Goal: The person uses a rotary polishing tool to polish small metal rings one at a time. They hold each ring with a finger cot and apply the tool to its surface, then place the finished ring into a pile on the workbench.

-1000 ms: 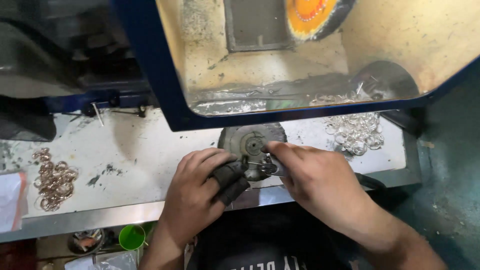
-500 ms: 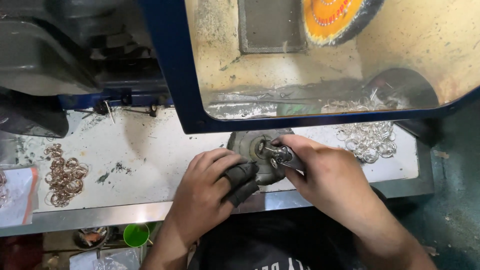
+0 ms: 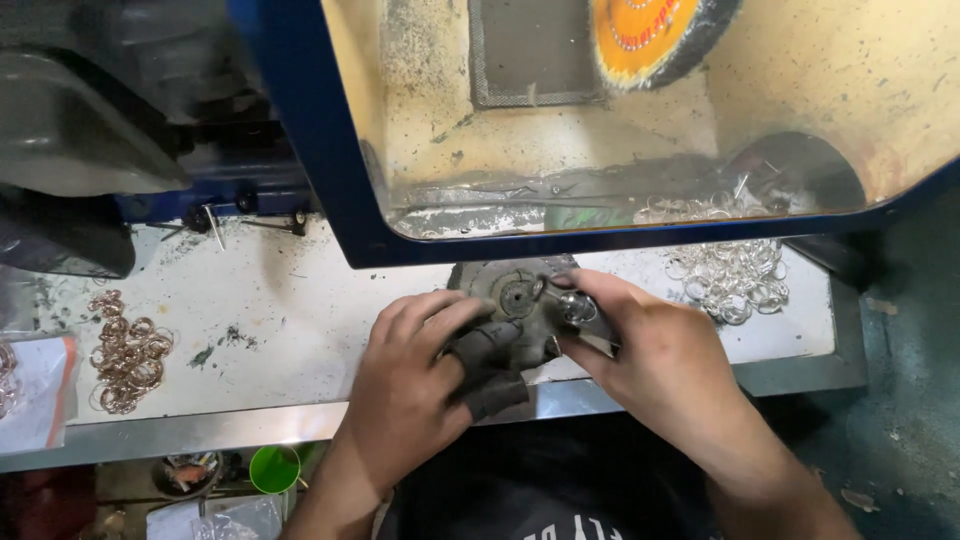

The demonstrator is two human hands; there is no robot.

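At the bench's [image 3: 300, 300] front edge, the left hand [image 3: 405, 385], 2 fingers in dark grimy covers, presses a round, dirt-caked disc [image 3: 510, 300]. The right hand [image 3: 665, 365] pinches a small shiny ring [image 3: 578, 306] against it. Silver rings [image 3: 735, 275] heap right; coppery rings [image 3: 125, 355] lie left.

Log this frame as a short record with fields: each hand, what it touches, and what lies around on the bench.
left hand: rests on a round grey dusty disc, two fingers in dark covers
right hand: pinches a small shiny metal ring at the disc's edge
bench left: pile of copper-coloured rings
bench right: heap of silver-coloured rings
above: blue-framed clear guard, orange buffing wheel behind it
surface: white stained benchtop
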